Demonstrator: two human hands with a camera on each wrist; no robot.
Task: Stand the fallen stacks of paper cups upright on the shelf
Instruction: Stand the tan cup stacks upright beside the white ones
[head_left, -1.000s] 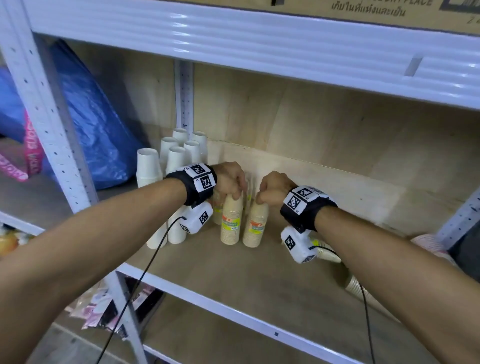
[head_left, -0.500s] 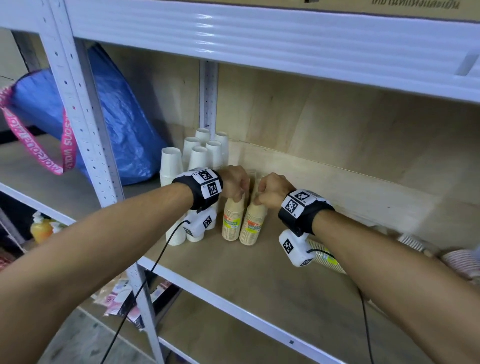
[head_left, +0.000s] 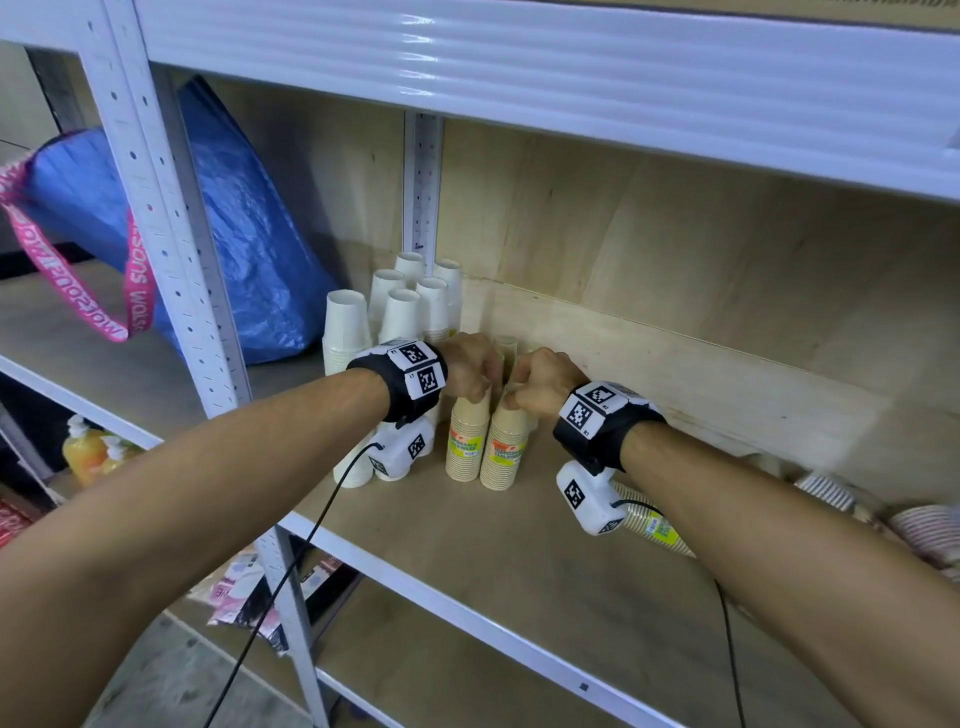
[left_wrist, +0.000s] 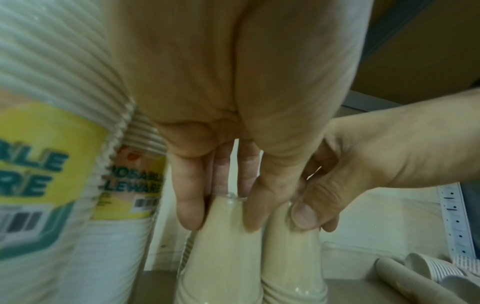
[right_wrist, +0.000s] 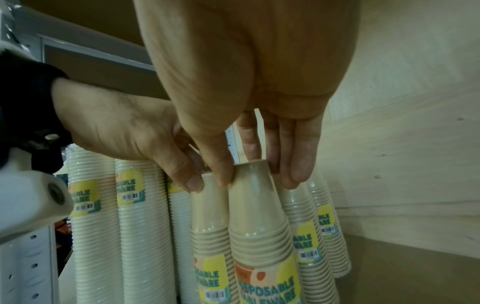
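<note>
Two tan stacks of paper cups with yellow labels stand upright, side by side, on the wooden shelf (head_left: 519, 566). My left hand (head_left: 475, 384) pinches the top of the left tan stack (head_left: 467, 441), seen close in the left wrist view as left hand (left_wrist: 221, 218) on stack (left_wrist: 223, 246). My right hand (head_left: 519, 395) pinches the top of the right tan stack (head_left: 506, 454); the right wrist view shows right hand (right_wrist: 257, 181) on that stack (right_wrist: 257, 222). A labelled stack (head_left: 654, 525) lies fallen under my right forearm.
Several white cup stacks (head_left: 348, 338) stand upright at the shelf's left, by the white steel post (head_left: 171, 249). More fallen cups (head_left: 826, 491) and a patterned stack (head_left: 930, 530) lie at the far right. A blue bag (head_left: 249, 234) sits beyond the post. Another shelf runs above.
Both hands stay pinched on the tops of the two tan stacks, which stand in the same spot. The head view has turned left, showing more of the blue bag.
</note>
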